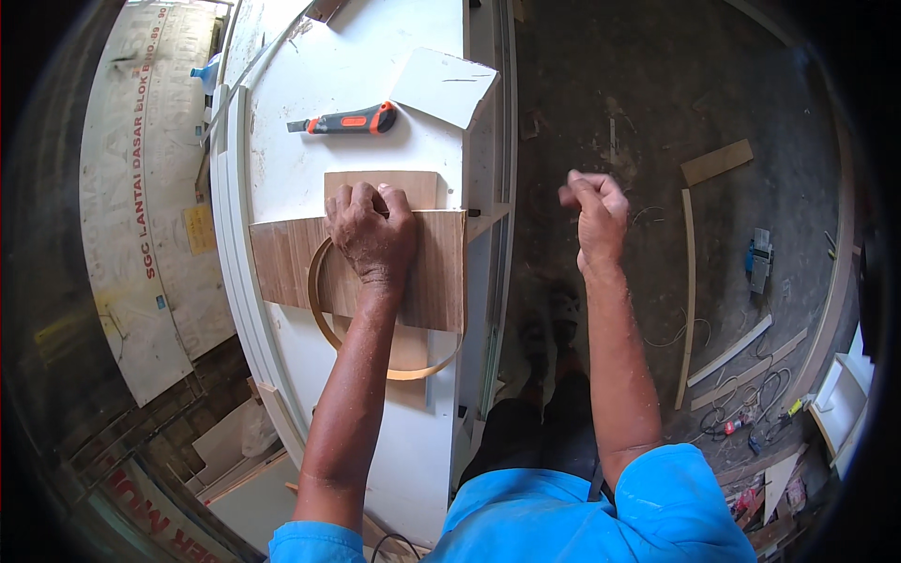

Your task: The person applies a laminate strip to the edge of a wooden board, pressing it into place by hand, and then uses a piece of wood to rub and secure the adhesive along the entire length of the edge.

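My left hand [373,230] presses flat on a brown wood-grain veneer sheet [432,272] that lies on a white panel [310,84]. A smaller veneer piece [418,186] sticks out just beyond my fingers. A thin loop of tan edge banding [413,373] curls under and below the sheet. My right hand [593,211] hangs in the air to the right of the panel, over the floor, fingers curled shut with nothing visible in them.
An orange and grey utility knife [349,121] lies further up the panel beside a loose white offcut [446,86]. White boards [150,235] lean on the left. Wood strips [715,161], a blue power tool [758,258] and cables [741,413] litter the dark floor on the right.
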Demonstrator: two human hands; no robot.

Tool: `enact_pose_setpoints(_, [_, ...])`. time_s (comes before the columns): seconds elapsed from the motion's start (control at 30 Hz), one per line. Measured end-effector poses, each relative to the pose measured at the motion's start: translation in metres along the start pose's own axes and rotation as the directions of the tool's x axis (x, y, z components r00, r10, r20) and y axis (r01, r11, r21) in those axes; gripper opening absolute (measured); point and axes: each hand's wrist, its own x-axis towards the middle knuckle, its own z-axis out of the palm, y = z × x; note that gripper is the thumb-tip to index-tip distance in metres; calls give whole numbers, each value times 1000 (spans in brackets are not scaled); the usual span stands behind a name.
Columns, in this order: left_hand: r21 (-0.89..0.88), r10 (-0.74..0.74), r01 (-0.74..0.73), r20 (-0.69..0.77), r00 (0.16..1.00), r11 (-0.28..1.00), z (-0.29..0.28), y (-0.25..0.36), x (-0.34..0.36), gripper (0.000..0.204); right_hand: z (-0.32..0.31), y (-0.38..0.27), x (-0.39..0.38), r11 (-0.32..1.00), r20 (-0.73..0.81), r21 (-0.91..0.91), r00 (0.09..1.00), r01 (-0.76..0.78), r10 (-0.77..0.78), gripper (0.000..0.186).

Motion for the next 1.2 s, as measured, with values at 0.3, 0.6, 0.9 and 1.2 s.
enact_pose_setpoints(0.3, [-30, 17, -18, -32, 999, 999, 2, -1, 0, 26, 60, -96, 80, 693, 205, -209, 724, 690, -659, 39])
enact_pose_setpoints(0.6, [-34, 1, -2, -18, 1000, 999, 2, -5, -2, 30, 160, -79, 36, 38, 664, -719, 701, 694, -260, 101])
enact_pose_setpoints(0.9, [-130, 96, -100, -41, 995, 986, -2, -6, -2, 41, 101, -97, 30, 740, 536, -338, 765, 582, -357, 72])
enact_pose_setpoints(1.2, [-218, 239, -245, -56, 970, 945, -9, 2, -7, 41, 2, 6, -148, 992, 566, -74, 814, -106, 129, 81])
